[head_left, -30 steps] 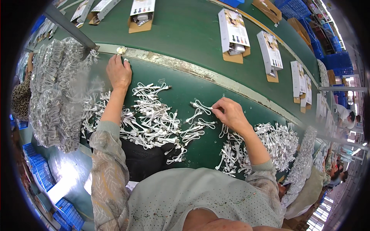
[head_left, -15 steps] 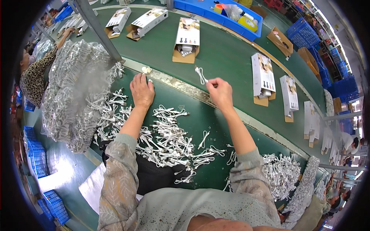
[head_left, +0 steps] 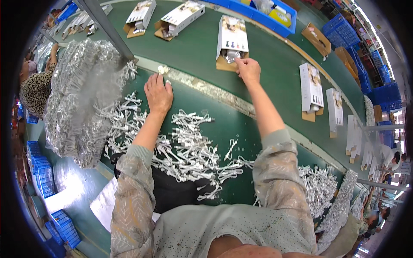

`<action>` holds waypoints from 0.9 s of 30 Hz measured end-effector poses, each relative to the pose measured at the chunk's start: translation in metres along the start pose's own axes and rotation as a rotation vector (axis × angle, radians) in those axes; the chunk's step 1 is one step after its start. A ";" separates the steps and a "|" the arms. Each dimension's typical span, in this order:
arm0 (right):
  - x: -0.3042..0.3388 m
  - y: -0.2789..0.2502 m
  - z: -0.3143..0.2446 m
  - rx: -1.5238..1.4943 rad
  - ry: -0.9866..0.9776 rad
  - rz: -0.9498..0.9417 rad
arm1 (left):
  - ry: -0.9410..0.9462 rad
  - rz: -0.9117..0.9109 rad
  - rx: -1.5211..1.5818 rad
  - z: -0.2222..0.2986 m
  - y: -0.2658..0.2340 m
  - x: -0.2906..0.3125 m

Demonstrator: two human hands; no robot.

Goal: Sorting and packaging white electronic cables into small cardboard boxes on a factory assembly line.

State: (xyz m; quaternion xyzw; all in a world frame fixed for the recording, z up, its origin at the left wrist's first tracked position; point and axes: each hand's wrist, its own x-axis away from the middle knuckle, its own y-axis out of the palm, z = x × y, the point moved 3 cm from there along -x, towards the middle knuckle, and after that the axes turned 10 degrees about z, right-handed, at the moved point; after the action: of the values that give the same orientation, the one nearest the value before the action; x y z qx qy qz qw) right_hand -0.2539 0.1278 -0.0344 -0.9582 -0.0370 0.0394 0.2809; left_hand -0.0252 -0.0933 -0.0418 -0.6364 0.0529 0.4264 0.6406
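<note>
white cables [head_left: 189, 150] are lying in a loose heap around 7 o'clock on the green bench [head_left: 243, 187], with a second pile [head_left: 318, 189] sitting at 4. left hand [head_left: 159, 94] is resting at 10 o'clock, fingers slightly spread and not gripping anything i can see, just beside the metal ledge [head_left: 211, 91]. right hand [head_left: 248, 70] is sitting beyond the ledge at 1 o'clock, fingertips bunching at the mouth of an open white box [head_left: 232, 32]; whether they're pinching a cable, i honestly can't tell. for working that opening well, i'd be keeping the fingertips narrow, going in straight and not catching the brown flap [head_left: 223, 65] or snagging the silvery stuff [head_left: 231, 56] inside. looks-wise, the cables are showing plain white, folded into short loops, plug ends poking out and overlapping all over. farther out, the box is lying on the belt [head_left: 193, 47], picture-printed face up, brown inside.
</note>
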 end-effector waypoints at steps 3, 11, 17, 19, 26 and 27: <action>0.054 -0.033 -0.020 0.136 -0.372 -0.320 | 0.014 0.040 -0.020 -0.004 -0.002 -0.005; 0.199 -0.114 0.009 0.267 -0.667 -0.646 | 0.039 0.059 -0.025 -0.003 0.004 -0.003; 0.193 -0.125 0.017 0.109 -0.297 -0.520 | 0.027 0.067 -0.017 0.002 0.000 -0.004; 0.180 -0.110 0.016 -0.150 0.102 -0.526 | 0.022 0.057 -0.013 0.001 -0.002 -0.005; 0.122 -0.001 -0.026 -0.840 0.567 -0.437 | -0.006 0.031 0.002 0.001 -0.002 -0.003; 0.111 0.014 -0.031 -0.911 0.636 -0.385 | -0.012 0.021 0.005 0.002 -0.002 -0.002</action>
State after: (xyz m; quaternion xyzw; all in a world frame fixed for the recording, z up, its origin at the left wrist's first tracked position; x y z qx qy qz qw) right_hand -0.1404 0.1091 -0.0220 -0.9231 -0.1374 -0.3217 -0.1596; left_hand -0.0264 -0.0927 -0.0385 -0.6317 0.0570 0.4369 0.6378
